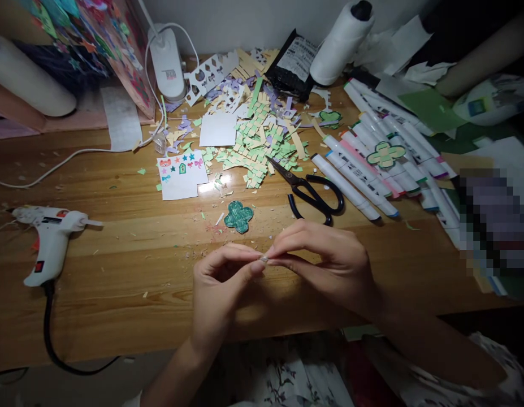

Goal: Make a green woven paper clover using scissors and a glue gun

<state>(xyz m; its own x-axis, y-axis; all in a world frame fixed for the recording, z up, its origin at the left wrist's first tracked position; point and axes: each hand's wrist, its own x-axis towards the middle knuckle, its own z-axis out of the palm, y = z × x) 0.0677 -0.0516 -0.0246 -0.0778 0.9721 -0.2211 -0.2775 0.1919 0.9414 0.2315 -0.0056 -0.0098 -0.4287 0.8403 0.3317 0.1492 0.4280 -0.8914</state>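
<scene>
My left hand (223, 282) and my right hand (325, 257) meet fingertip to fingertip above the front of the wooden desk. Both are closed in a pinch on a tiny pale, shiny piece (264, 259); its kind is too small to make out. Just beyond my fingers a dark green four-lobed paper cutout (238, 217) lies flat. Black-handled scissors (308, 189) rest behind my right hand, blades pointing to the back left. A white sheet with small coloured drawings (181, 183) lies farther back on the left.
Green, cream and purple paper scraps (253, 141) are heaped at the back. Several markers (350, 178) lie at the right, a pale green flower cutout (386, 155) on them. A white glue gun (53, 237) with a black cord lies left. A white power strip (168, 68) stands behind.
</scene>
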